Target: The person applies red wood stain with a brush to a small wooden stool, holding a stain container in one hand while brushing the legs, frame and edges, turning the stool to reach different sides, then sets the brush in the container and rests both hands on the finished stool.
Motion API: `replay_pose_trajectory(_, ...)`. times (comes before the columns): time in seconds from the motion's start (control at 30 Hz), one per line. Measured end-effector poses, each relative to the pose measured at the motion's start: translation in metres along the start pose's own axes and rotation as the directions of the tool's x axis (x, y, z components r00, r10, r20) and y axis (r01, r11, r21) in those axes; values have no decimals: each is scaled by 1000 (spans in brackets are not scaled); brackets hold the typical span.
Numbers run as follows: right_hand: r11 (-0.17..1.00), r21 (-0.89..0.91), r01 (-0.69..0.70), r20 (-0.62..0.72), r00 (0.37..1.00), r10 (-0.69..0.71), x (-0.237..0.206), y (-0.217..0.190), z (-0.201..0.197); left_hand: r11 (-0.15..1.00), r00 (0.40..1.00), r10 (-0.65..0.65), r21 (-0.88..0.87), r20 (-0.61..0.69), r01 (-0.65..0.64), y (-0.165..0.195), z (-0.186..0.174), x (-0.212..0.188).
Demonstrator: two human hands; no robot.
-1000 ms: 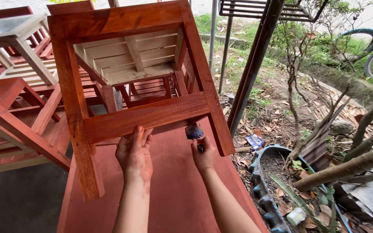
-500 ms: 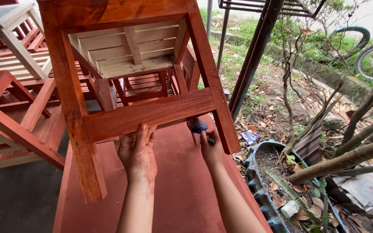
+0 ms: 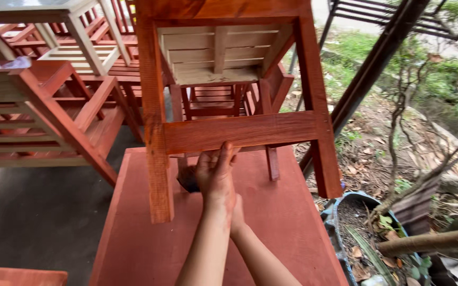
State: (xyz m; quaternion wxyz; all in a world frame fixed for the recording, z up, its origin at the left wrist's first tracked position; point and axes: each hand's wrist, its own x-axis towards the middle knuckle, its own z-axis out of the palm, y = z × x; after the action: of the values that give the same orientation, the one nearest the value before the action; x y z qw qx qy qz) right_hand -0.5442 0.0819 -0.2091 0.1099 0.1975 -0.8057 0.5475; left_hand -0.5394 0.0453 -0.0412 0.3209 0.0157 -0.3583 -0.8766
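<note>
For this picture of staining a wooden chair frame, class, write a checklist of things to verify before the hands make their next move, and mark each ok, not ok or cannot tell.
1. Left hand steadies the work: ok, its fingers touch the lower edge of the stained crossbar.
2. Right hand in view: not ok, it is hidden behind the left hand and forearm.
3. Tool held in the right hand: cannot tell, only a dark shape shows beside the left hand.
4. Chair frame rests on the red table: ok, its legs stand on the top.
5. Underside slats stained: not ok, they are bare pale wood.
</note>
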Motion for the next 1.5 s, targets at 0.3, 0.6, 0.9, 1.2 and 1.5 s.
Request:
replay_pose_trajectory(0.3,971,-237,23,96,995,0,8,-1,27,999,999,-35,-3,10,35,6,1,-6)
replay_pose_trajectory(0.6,974,-223,32,101,995,-9,32,5,30,999,1000,-18,29,19,18,-1,-5,-7)
replay_pose_trajectory(0.9,976,-219,19,129,992,10,5,2,20,999,1000,-22,29,16,21,-1,2,-9)
replay_pose_trajectory(1.2,985,-173,-27,196,979,61,17,-12,27,996,998,-65,56,-11,66,-7,-15,-14)
replay_pose_trajectory(1.5,998,-58,-21,-257,966,6,-99,-62,-261,996,996,-72,40,-55,75,-4,-5,-11)
